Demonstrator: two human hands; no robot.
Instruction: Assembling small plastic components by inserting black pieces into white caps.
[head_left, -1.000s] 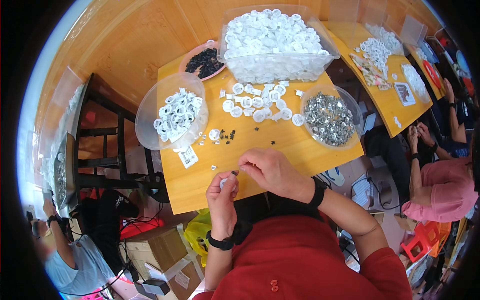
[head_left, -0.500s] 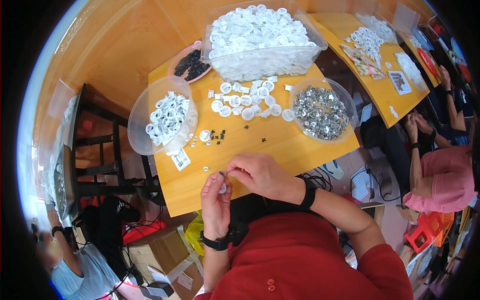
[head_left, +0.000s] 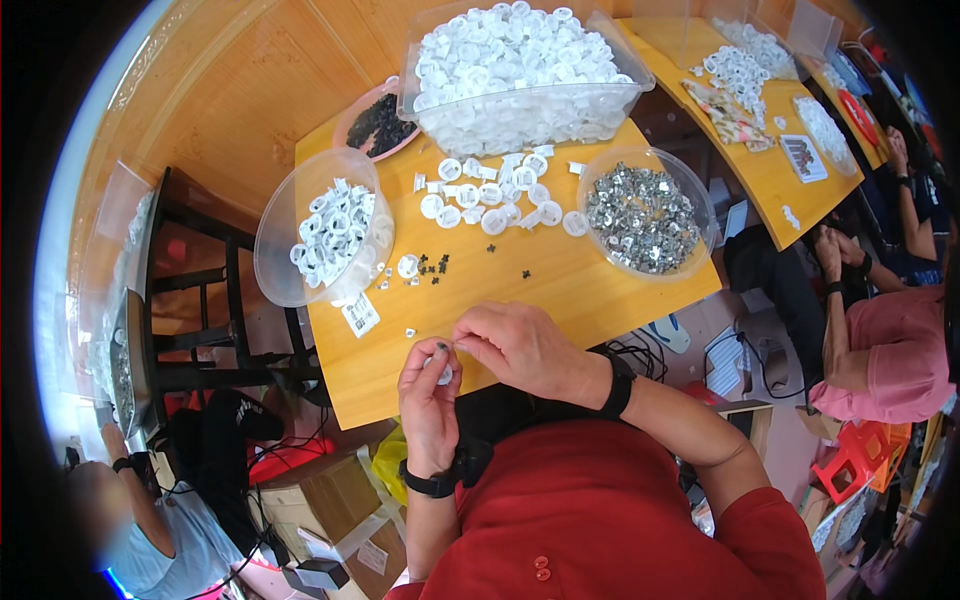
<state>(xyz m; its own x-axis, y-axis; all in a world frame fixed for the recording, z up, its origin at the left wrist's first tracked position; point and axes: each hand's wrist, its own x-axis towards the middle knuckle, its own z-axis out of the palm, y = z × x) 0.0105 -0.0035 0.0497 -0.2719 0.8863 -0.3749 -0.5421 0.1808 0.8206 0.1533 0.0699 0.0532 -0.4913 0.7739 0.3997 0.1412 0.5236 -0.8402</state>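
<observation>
1. Seen from above, a person in a red shirt sits at a yellow wooden table [head_left: 590,300], both bare hands meeting at its near edge.
2. The left hand [head_left: 430,392] holds a small white round part [head_left: 444,375] between thumb and fingers, just past the table's edge. A dark spot shows at the thumb tip; whether it is a separate piece, I cannot tell.
3. The right hand [head_left: 525,350] has thumb and forefinger drawn into a narrow pinch, close beside the left thumb. Anything between them is too small to make out.
4. The white part looks like light, stiff plastic — probably smooth enough to slip, and sturdier than its thin edge suggests. A light grip on opposite sides of the rim would likely suit it, leaving the face free.
5. Beyond the hands lie loose white parts [head_left: 466,195] and tiny black pieces [head_left: 441,264], fiddly things best taken by fingertip.
6. Around them stand a clear round bowl [head_left: 275,230] of white parts, another bowl [head_left: 706,215] of metal bits, a pink dish [head_left: 345,125] of black pieces, and a large clear tub [head_left: 632,85] heaped with white parts.
</observation>
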